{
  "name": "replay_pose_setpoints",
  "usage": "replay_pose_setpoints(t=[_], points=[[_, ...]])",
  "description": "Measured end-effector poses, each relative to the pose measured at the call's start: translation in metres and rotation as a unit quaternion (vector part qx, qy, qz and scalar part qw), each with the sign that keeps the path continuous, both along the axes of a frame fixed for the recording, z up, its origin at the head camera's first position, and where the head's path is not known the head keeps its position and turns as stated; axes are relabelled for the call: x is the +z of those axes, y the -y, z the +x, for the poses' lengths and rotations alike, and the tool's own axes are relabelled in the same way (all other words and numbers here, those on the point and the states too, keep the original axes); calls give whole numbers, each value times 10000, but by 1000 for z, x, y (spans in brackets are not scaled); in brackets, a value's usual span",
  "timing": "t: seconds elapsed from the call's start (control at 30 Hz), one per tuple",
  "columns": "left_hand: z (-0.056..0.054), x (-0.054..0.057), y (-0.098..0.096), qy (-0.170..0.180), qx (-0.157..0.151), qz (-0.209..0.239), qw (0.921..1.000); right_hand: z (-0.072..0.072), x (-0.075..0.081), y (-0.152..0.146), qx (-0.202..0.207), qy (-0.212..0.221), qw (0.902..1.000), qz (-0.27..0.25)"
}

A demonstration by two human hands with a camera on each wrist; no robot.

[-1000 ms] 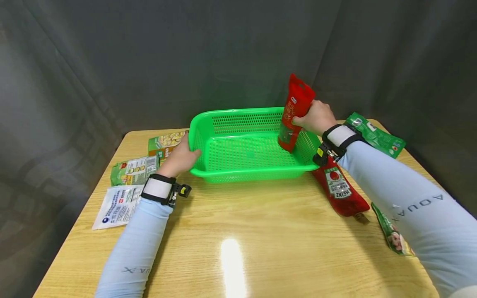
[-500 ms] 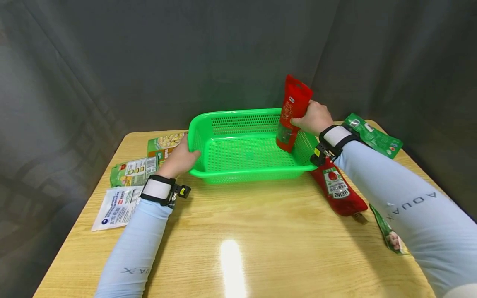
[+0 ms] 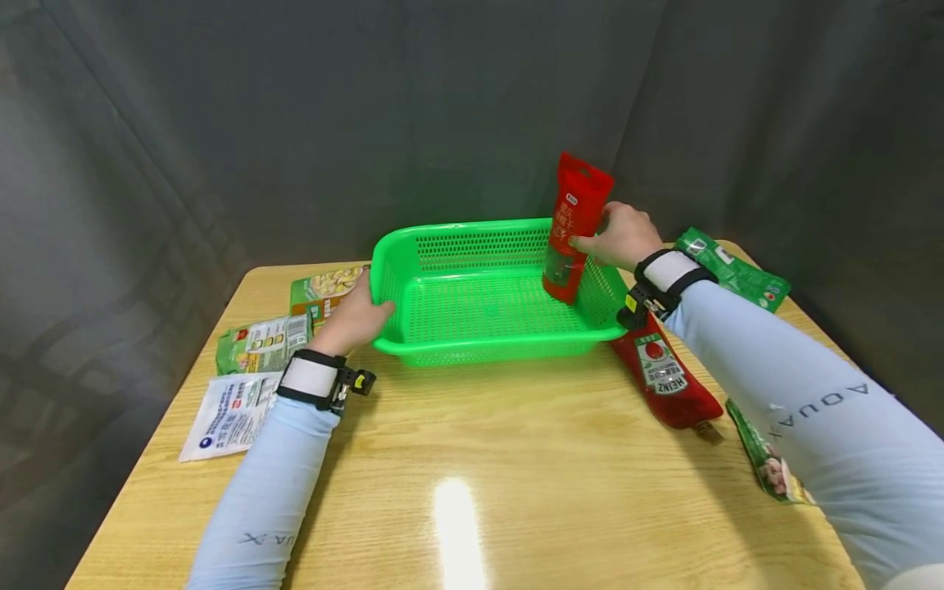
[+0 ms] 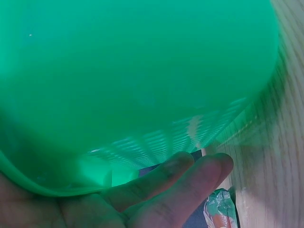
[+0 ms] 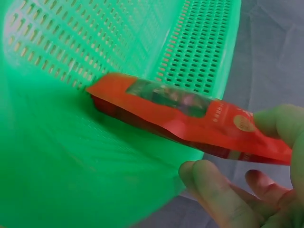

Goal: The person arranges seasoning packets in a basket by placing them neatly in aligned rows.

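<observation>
A green slotted basket [image 3: 457,346] stands at the back of the table, with its left rim held in my left hand [image 3: 359,315]. In the left wrist view, fingers [image 4: 175,190] extend along the basket's outer wall [image 4: 152,61]. A red food pouch [image 3: 577,217] with a clear window stands nearly upright inside the basket's right end. My right hand [image 3: 627,233] pinches it by the side, the thumb lying across its front. In the right wrist view, the pouch [image 5: 175,118] has its lower end in the basket, while several fingers [image 5: 213,185] spread below it.
On the left lie an orange-and-green packet [image 3: 335,285], a green packet [image 3: 258,344] and a white packet [image 3: 230,416]. A Heinz ketchup pouch [image 3: 667,377] lies by the basket's right front corner. Green packets [image 3: 733,266] [image 3: 767,455] flank the right arm. Dark cloth [image 3: 442,106] hangs behind.
The red pouch has shifted slightly left and stands a little more upright, and more of a gap shows beside the right fingers. The left hand keeps its hold on the basket.
</observation>
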State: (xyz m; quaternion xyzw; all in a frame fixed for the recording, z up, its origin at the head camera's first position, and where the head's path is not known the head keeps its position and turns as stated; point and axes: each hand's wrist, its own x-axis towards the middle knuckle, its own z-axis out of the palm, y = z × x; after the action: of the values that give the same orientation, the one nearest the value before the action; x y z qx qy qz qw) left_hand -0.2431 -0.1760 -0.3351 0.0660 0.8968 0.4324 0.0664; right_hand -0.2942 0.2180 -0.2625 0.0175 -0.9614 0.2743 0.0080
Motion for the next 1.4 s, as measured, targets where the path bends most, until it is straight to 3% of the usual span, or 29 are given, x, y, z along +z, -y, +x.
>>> replay_pose_setpoints(t=[0.2,0.37,0.5,0.67,0.87,1.0,1.3,1.4], points=[[-1,-1,1,21,3,-126,9999,10,22,-11,32,178,9998,24],[-5,-2,2,-1,-4,-98,10000,22,46,-25,-17,-74,9999,89],[-5,-1,3,19,-16,-47,10000,34,56,-41,-6,-182,9997,139],[-4,0,5,43,-57,-37,10000,50,53,-60,96,-225,9995,201],[-5,-1,7,54,-47,-122,9999,67,29,-80,550,-527,9950,646],[-4,0,6,53,-37,-164,9998,76,8,-92,1280,-925,9790,1291],[-3,2,5,70,34,-165,9998,96,-32,-113,2859,-961,9272,2223],[-3,2,5,69,57,-150,9998,100,-42,-115,3203,-1079,9037,2628]])
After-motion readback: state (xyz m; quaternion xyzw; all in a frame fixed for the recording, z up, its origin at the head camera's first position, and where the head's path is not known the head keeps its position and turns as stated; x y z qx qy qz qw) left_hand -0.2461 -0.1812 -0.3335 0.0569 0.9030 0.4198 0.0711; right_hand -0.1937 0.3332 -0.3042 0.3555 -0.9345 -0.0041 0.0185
